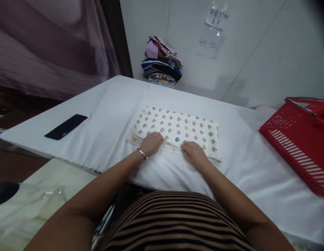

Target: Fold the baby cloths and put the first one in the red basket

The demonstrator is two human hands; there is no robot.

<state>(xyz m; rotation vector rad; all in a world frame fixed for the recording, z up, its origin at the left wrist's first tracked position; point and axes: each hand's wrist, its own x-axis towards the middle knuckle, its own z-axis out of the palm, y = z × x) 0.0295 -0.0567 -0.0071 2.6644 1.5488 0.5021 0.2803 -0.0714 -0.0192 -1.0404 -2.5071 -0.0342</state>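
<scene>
A white cloth (172,127) printed with small grey and coloured mushrooms lies folded in layers on the white-covered table (104,104). My left hand (152,143) grips its near edge, left of the middle, with fingers curled over the layers. Farther right on that same edge, my right hand (194,153) pinches the cloth between thumb and fingers. The undersides of the layers are hidden. At the left end, the layered edges show slightly apart.
A black phone-like slab (66,127) lies on the table's left part. On the right stands a red plastic basket (298,139) with a metal handle. Folded clothes (162,64) are stacked at the back against the wall. Handwritten papers (207,43) hang there.
</scene>
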